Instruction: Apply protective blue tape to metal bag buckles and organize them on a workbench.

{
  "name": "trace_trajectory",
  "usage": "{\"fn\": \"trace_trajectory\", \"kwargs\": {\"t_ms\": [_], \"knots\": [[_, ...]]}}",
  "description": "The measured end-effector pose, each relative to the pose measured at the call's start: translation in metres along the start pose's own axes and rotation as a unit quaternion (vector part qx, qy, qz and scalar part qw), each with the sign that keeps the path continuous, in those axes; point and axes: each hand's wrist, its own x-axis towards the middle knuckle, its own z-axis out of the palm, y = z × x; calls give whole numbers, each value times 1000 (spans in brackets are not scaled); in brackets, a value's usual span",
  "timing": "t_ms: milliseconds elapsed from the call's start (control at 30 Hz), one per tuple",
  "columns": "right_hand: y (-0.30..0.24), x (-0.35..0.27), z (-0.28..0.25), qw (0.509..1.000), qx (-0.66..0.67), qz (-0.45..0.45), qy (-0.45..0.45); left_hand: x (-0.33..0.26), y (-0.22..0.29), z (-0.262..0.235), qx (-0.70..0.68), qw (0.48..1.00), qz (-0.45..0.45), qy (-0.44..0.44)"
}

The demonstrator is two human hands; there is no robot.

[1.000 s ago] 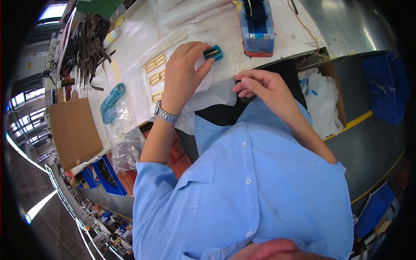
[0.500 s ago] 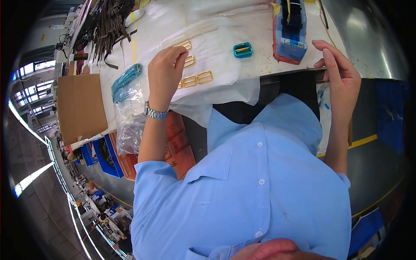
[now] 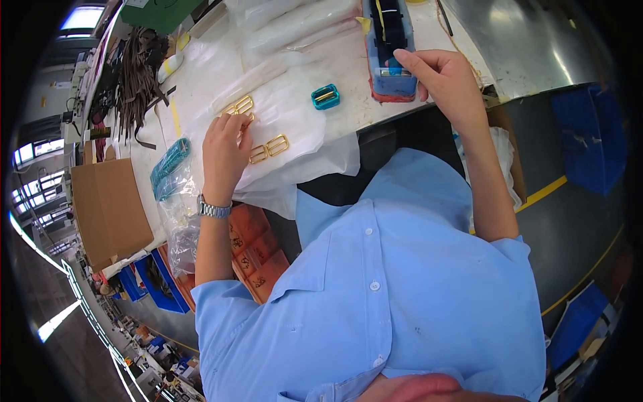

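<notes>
The left hand rests flat, fingers extended, on a clear plastic bag at the desk's near edge, touching gold buckles lined up crosswise. The right hand pinches tape at the blue tape dispenser, whose long axis points away from the person.

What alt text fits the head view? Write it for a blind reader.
A person in a blue shirt rests the left hand on gold buckles on white plastic sheeting, while the right hand touches a blue tape dispenser. A teal buckle lies between.
</notes>
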Motion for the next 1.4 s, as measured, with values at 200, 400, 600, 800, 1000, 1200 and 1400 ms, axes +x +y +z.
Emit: {"fn": "trace_trajectory", "kwargs": {"t_ms": [200,400,600,800,1000,1200,1400], "knots": [[7,3,9,993,113,-5,15,12,6,-8,-401,885,-232,51],[-14,-12,7,985,173,4,7,35,69,-4,-723,656,-215,-11],[-25,-80,25,984,179,6,-13,41,130,-23,-782,574,-217,-105],[6,-98,39,965,251,65,-47,47,169,-17,-683,692,-191,-136],[8,-103,38,954,290,59,-56,53,174,-10,-636,726,-208,-162],[11,-106,35,954,284,66,-68,53,179,-4,-624,729,-223,-173],[16,-105,39,907,407,89,-58,56,179,0,-628,721,-234,-176]]}}
